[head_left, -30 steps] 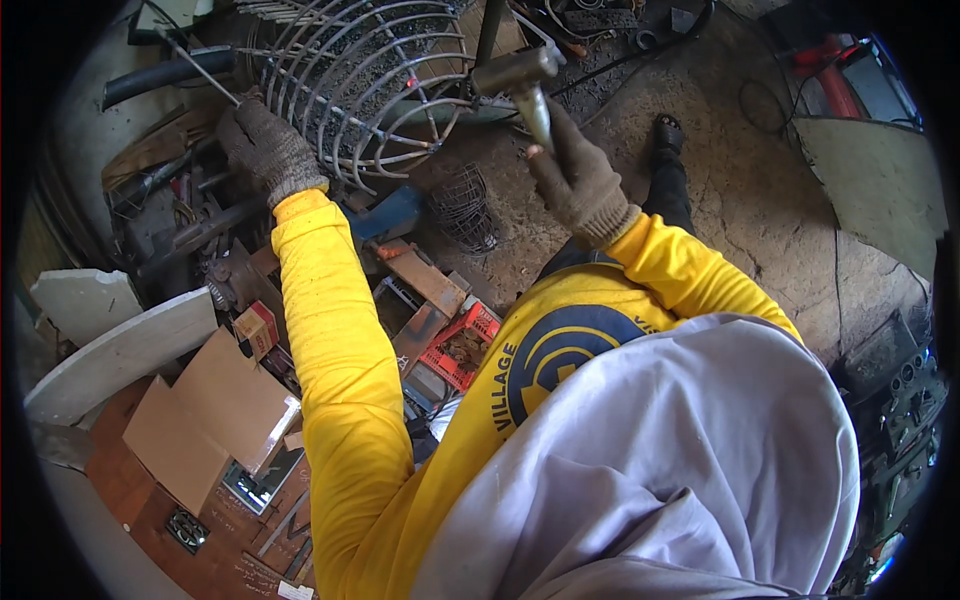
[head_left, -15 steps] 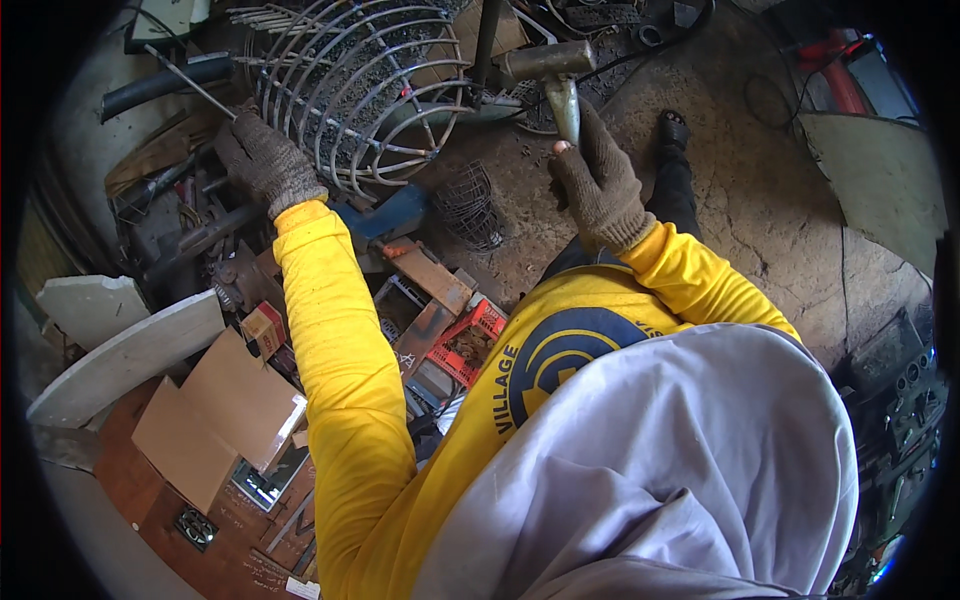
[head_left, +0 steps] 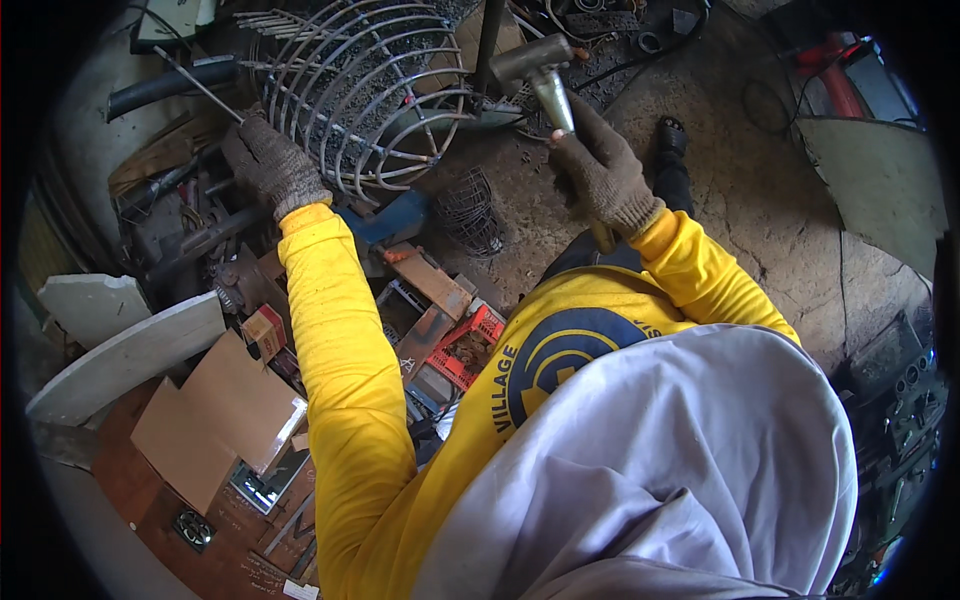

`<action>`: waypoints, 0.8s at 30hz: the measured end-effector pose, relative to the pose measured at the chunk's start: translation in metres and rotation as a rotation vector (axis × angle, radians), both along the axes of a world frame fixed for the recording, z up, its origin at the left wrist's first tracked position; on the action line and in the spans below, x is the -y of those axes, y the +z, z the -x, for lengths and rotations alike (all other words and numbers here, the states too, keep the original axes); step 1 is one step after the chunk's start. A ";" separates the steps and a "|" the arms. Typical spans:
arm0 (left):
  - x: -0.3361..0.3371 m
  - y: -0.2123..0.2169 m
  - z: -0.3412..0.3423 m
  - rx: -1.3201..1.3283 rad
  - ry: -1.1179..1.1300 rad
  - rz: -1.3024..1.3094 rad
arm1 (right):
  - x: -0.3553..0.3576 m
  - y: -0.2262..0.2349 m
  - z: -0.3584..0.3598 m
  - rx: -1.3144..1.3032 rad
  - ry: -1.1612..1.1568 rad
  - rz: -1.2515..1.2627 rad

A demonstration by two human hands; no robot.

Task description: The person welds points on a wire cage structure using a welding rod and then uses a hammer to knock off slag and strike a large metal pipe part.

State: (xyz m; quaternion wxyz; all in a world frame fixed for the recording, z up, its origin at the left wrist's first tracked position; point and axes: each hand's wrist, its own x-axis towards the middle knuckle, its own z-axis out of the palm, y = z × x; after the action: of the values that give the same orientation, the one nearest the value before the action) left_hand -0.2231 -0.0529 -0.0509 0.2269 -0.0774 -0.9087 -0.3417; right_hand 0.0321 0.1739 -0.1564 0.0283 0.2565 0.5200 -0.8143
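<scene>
My left hand point(head_left: 272, 165), in a brown knit glove, is closed around a thin metal rod point(head_left: 198, 84). The rod points up and to the left from the fist. My right hand point(head_left: 608, 178), gloved the same way, grips a hammer point(head_left: 556, 102) by its handle. A bare fingertip pokes out of that glove beside the handle. The hammer's thick, cylindrical head point(head_left: 532, 60) is raised above the hand. Between my hands, farther off, lies a round cage of bent metal bars point(head_left: 375, 95). The right palm hides part of the handle.
A blue metal piece point(head_left: 392, 222), a small wire basket point(head_left: 470, 212) and a red plastic crate point(head_left: 466, 345) lie below the cage. Cardboard point(head_left: 215, 415) rests at lower left. Scrap metal point(head_left: 190, 225) crowds the left. A curved sheet point(head_left: 880, 185) stands at right.
The hammer has tilted and its head has moved slightly left and up. My right hand has shifted a little to the right. My left hand and the rod have moved slightly right.
</scene>
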 end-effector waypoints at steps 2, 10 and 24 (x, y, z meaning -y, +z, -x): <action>0.005 -0.002 0.003 -0.004 -0.001 -0.014 | -0.001 -0.001 -0.001 0.000 -0.076 -0.012; 0.016 -0.008 0.009 -0.082 -0.032 0.137 | -0.015 0.005 0.003 0.025 0.141 0.057; -0.010 0.006 -0.005 0.032 0.054 -0.072 | -0.005 0.000 0.003 0.054 0.146 -0.030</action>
State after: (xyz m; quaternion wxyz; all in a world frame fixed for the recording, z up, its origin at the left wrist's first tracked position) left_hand -0.2182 -0.0426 -0.0450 0.2243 -0.0391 -0.9010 -0.3693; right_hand 0.0293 0.1785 -0.1564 0.0979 0.2403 0.5484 -0.7949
